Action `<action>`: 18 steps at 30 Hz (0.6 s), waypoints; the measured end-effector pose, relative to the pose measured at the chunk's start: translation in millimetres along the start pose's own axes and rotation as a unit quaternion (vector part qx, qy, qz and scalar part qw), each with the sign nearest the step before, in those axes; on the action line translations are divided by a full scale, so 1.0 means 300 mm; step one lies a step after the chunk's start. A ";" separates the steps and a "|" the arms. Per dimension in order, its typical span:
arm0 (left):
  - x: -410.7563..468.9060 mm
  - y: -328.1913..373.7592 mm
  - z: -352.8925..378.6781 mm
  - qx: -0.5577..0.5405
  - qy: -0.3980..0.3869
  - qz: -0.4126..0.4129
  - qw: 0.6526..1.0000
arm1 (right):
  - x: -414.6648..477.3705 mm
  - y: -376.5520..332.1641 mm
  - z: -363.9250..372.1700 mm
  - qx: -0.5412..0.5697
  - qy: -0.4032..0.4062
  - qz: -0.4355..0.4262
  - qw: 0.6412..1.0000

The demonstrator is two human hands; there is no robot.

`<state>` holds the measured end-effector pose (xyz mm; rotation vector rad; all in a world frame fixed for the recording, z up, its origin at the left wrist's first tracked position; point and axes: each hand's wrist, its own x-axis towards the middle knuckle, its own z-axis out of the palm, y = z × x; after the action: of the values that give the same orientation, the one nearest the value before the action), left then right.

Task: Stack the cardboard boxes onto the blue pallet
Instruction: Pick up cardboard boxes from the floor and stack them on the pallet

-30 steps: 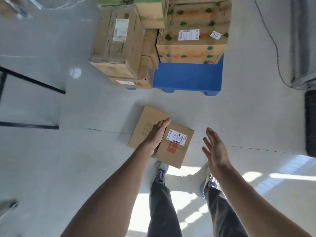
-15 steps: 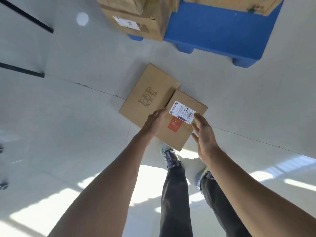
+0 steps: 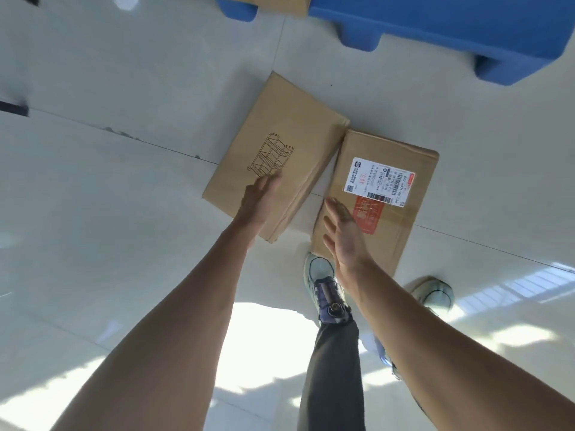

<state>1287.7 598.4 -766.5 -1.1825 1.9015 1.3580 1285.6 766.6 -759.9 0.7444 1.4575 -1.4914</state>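
Observation:
Two flat cardboard boxes lie side by side on the pale floor. The left box (image 3: 280,144) bears a printed cart drawing. The right box (image 3: 401,169) carries a white shipping label and an orange sticker. My left hand (image 3: 259,197) lies flat on the near part of the left box, fingers straight. My right hand (image 3: 342,234) hovers over the near left corner of the right box, fingers spread; whether it touches is unclear. The blue pallet (image 3: 451,23) fills the top right edge, with a cardboard box (image 3: 273,3) on it, mostly cut off.
My two shoes (image 3: 323,284) stand just behind the right box, the other shoe (image 3: 434,292) further right. A dark bar end (image 3: 12,107) pokes in at the left edge. Sunlight patches cover the near floor.
The view has dropped closer to the two floor boxes and the stacked pallet boxes have slid out of frame. My left hand moved onto the left box; my right hand shifted toward the right box's near corner.

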 end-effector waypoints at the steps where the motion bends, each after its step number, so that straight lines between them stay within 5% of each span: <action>1: 0.042 -0.013 -0.025 0.006 0.019 0.006 1.000 | 0.031 0.008 0.027 0.006 -0.001 0.000 1.000; 10: 0.361 -0.064 -0.137 0.176 0.104 0.031 0.978 | 0.293 0.060 0.179 0.068 0.018 0.039 0.997; 18: 0.492 -0.075 -0.171 0.148 0.114 -0.035 0.982 | 0.398 0.075 0.202 0.049 0.048 0.062 0.996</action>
<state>1239.3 496.0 -876.6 -1.2809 2.1094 0.8934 1265.5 687.5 -868.4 0.9623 1.3897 -1.4567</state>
